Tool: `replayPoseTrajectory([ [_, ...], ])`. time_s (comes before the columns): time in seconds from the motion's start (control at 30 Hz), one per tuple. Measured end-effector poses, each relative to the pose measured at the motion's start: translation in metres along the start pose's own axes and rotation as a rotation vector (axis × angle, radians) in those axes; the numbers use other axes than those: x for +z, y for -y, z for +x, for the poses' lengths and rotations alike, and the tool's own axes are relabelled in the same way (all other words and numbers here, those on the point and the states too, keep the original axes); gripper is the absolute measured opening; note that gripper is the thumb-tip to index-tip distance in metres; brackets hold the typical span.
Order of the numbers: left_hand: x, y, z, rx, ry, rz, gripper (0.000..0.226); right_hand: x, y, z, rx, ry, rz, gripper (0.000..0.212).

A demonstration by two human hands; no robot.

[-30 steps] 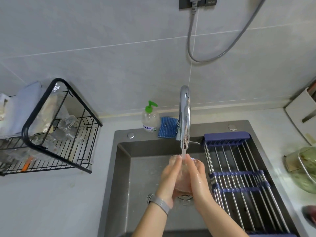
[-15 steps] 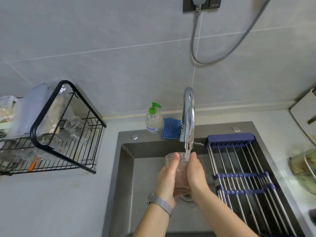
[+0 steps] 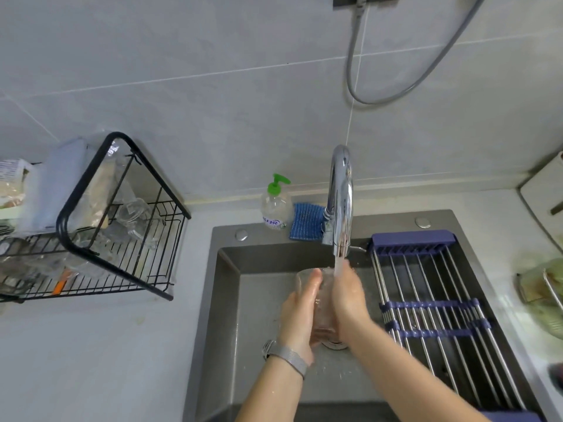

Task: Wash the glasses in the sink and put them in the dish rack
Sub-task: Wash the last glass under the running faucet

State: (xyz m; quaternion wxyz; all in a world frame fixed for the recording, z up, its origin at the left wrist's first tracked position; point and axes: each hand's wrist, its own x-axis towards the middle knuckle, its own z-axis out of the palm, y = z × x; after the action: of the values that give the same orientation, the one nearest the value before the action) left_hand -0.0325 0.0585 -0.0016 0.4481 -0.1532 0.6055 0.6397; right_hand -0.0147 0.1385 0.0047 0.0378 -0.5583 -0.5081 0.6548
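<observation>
The faucet (image 3: 340, 205) is glossy chrome metal. The sink (image 3: 259, 300) looks matt grey. The glass (image 3: 323, 303) is clear and wet. The dish rack (image 3: 122, 239) is black coated wire, the sponge cloth (image 3: 305, 221) blue and ribbed, the wall tiles (image 3: 213, 102) smooth.

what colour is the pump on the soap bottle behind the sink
Green, on a clear soap bottle; the head view shows it.

Glass (image 3: 323, 303) mostly hidden between hands (image 3: 323, 312)

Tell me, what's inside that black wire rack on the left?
The black wire rack holds clear glasses, several overlapping so I cannot count them, and something small and orange. The items behind them are blurred.
</observation>
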Motion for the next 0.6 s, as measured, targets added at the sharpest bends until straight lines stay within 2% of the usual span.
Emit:
replayPoseTrajectory([
  [0.07,-0.001,0.003,-0.001,-0.010,-0.014,0.009,0.086,-0.002,-0.001,0.006,0.055,-0.014,0.033,0.057],
  [0.17,-0.004,0.002,-0.003,-0.081,0.057,-0.057,0.084,0.005,-0.008,-0.007,-0.098,0.001,-0.069,0.051],
  [0.3,-0.005,0.004,-0.002,-0.027,0.019,0.016,0.077,0.004,-0.009,0.002,0.039,-0.007,0.013,0.058],
  [0.4,-0.009,0.002,-0.002,-0.070,0.031,-0.004,0.084,0.006,-0.012,-0.006,-0.064,0.037,-0.063,0.059],
  [0.53,-0.009,0.004,-0.003,0.043,-0.043,0.011,0.096,-0.006,0.000,-0.003,0.124,0.131,0.115,0.047],
  [0.6,-0.009,0.002,-0.006,0.176,-0.089,0.050,0.094,-0.012,0.003,-0.013,0.112,0.211,0.143,0.045],
])
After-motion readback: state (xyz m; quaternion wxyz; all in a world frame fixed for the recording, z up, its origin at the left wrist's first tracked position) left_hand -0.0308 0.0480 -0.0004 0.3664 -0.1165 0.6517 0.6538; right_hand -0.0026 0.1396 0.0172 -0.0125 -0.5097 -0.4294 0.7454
